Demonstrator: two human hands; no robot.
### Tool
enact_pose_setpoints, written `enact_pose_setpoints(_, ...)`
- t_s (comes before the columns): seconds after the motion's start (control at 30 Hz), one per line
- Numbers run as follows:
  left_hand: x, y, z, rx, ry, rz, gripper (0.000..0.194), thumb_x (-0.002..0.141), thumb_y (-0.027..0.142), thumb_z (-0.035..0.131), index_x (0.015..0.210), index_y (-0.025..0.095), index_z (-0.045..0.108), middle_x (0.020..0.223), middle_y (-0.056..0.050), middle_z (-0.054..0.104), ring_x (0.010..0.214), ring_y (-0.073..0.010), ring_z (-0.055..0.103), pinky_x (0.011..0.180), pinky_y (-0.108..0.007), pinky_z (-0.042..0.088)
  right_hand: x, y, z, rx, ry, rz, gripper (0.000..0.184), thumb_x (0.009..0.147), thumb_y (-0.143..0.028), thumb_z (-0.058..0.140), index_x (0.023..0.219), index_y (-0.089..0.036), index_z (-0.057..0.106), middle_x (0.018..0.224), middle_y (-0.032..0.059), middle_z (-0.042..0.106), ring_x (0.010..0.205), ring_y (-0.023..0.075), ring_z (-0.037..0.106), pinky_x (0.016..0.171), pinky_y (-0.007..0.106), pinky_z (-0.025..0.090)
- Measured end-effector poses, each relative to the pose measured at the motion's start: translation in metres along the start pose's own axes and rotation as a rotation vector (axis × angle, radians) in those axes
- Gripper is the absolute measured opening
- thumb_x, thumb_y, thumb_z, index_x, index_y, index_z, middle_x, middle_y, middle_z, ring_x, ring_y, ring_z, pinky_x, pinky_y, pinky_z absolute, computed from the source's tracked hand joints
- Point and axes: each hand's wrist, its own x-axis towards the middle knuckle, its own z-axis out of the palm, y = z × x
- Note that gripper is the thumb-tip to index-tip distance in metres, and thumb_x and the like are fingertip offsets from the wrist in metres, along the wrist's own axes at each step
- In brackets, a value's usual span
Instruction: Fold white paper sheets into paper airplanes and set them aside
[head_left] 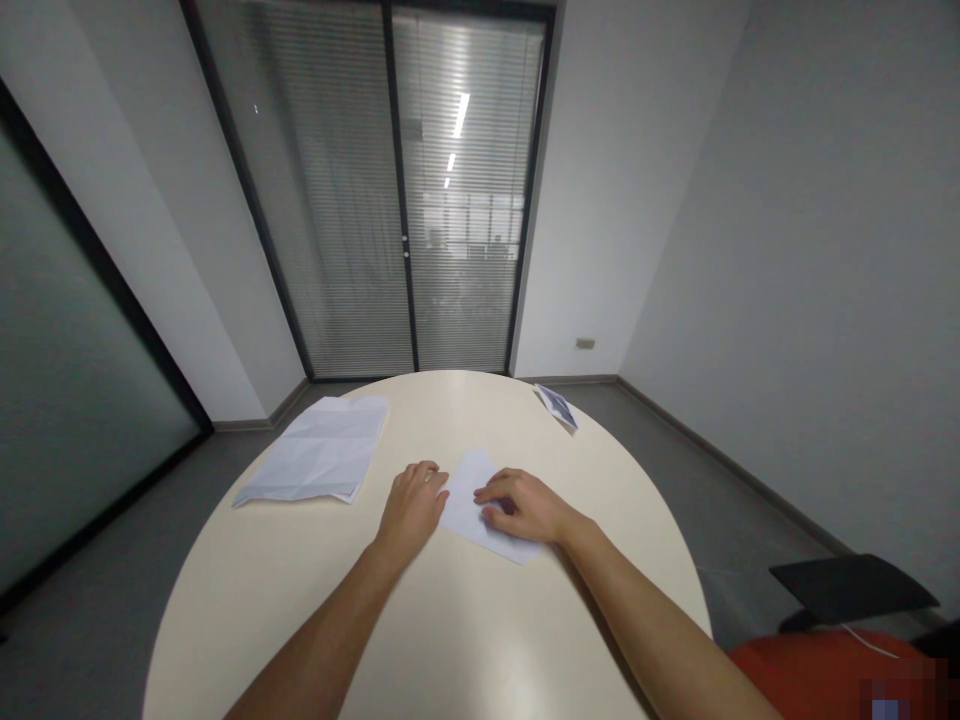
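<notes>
Left hand [412,505] at the paper's [466,505] edge, right hand [527,508] on it, both half-open, gripping nothing; card [557,407] print illegible.

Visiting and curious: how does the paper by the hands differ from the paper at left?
The paper by the hands looks smaller than the paper at left. The right hand rests on the first; no hand touches the second. Both are whitish, lying on the table.

Head view, forward and down (close over the table [465,640]).
</notes>
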Motion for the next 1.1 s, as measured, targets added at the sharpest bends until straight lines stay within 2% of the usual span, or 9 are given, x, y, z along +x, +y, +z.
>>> enact_pose_setpoints(0.1, 0.001, 0.004, -0.006, -0.012, -0.062, 0.073, 0.027, 0.095, 0.015, 0.051, 0.105, 0.024, 0.074, 0.103, -0.006, 0.069, 0.101, -0.0228, 0.060, 0.090, -0.038, 0.046, 0.001, 0.000, 0.002, 0.007, -0.003, -0.014, 0.025, 0.086, -0.026, 0.062, 0.108, -0.021, 0.074, 0.108, 0.0059, 0.075, 0.105, 0.0228, 0.066, 0.099, 0.036, 0.047)
enact_pose_setpoints(0.2, -0.002, 0.009, -0.009, -0.040, -0.093, 0.152, 0.030, 0.092, 0.009, 0.050, 0.098, 0.024, 0.075, 0.099, -0.005, 0.069, 0.097, -0.0215, 0.060, 0.088, -0.036, 0.046, 0.003, 0.000, 0.006, -0.007, -0.002, 0.001, 0.029, 0.083, -0.025, 0.064, 0.111, -0.020, 0.071, 0.114, 0.0083, 0.071, 0.110, 0.0240, 0.063, 0.100, 0.037, 0.047)
enact_pose_setpoints(0.33, -0.006, 0.013, -0.010, -0.134, -0.074, 0.233, 0.028, 0.091, 0.013, 0.052, 0.105, 0.025, 0.074, 0.106, -0.004, 0.068, 0.102, -0.0206, 0.059, 0.094, -0.033, 0.047, 0.004, 0.002, 0.012, 0.011, 0.017, 0.004, 0.035, 0.080, -0.026, 0.066, 0.115, -0.019, 0.064, 0.117, 0.0103, 0.067, 0.111, 0.0257, 0.061, 0.100, 0.039, 0.047)
enact_pose_setpoints(0.5, -0.009, 0.009, -0.008, -0.225, -0.088, 0.333, 0.030, 0.095, 0.029, 0.058, 0.123, 0.026, 0.068, 0.126, -0.005, 0.064, 0.119, -0.0228, 0.054, 0.105, -0.037, 0.045, 0.004, 0.007, 0.013, -0.007, 0.033, -0.043, 0.050, 0.081, -0.030, 0.065, 0.129, -0.016, 0.056, 0.130, 0.0140, 0.063, 0.129, 0.0306, 0.052, 0.111, 0.046, 0.038)
enact_pose_setpoints(0.7, -0.007, 0.003, -0.008, -0.295, -0.141, 0.413, 0.034, 0.099, 0.025, 0.051, 0.128, 0.033, 0.066, 0.137, -0.002, 0.061, 0.127, -0.0201, 0.055, 0.109, -0.037, 0.043, 0.005, 0.006, 0.009, -0.035, 0.050, -0.001, 0.031, 0.085, -0.026, 0.062, 0.115, -0.019, 0.065, 0.110, 0.0098, 0.070, 0.109, 0.0259, 0.062, 0.099, 0.041, 0.046)
enact_pose_setpoints(0.8, -0.007, 0.002, -0.011, -0.308, -0.145, 0.447, 0.034, 0.099, 0.024, 0.050, 0.126, 0.034, 0.068, 0.139, -0.002, 0.061, 0.127, -0.0196, 0.056, 0.109, -0.037, 0.043, 0.003, 0.008, 0.011, -0.073, 0.047, 0.037, 0.036, 0.088, -0.025, 0.057, 0.123, -0.020, 0.063, 0.124, 0.0123, 0.066, 0.119, 0.0267, 0.058, 0.106, 0.046, 0.041)
enact_pose_setpoints(0.93, -0.008, 0.007, -0.011, -0.292, -0.139, 0.471, 0.036, 0.095, 0.015, 0.052, 0.120, 0.031, 0.071, 0.133, 0.000, 0.066, 0.124, -0.0187, 0.059, 0.109, -0.037, 0.043, 0.000, 0.013, 0.012, -0.128, -0.032, 0.185, 0.054, 0.091, -0.032, 0.054, 0.143, -0.020, 0.051, 0.152, 0.0135, 0.046, 0.143, 0.0335, 0.038, 0.116, 0.059, 0.026)
enact_pose_setpoints(1.03, -0.010, 0.016, -0.012, -0.267, -0.157, 0.485, 0.039, 0.090, 0.011, 0.051, 0.117, 0.030, 0.072, 0.131, 0.000, 0.068, 0.121, -0.0185, 0.060, 0.108, -0.037, 0.043, 0.000, 0.015, 0.012, -0.142, -0.065, 0.277, 0.063, 0.090, -0.038, 0.056, 0.149, -0.020, 0.045, 0.156, 0.0120, 0.041, 0.146, 0.0361, 0.031, 0.118, 0.061, 0.022)
enact_pose_setpoints(1.1, -0.010, 0.023, -0.016, -0.247, -0.156, 0.456, 0.033, 0.090, 0.017, 0.053, 0.112, 0.028, 0.074, 0.126, -0.002, 0.070, 0.118, -0.0205, 0.062, 0.105, -0.038, 0.044, 0.000, 0.018, 0.012, -0.155, -0.047, 0.303, 0.064, 0.089, -0.041, 0.058, 0.149, -0.020, 0.046, 0.155, 0.0117, 0.043, 0.146, 0.0361, 0.031, 0.118, 0.060, 0.023)
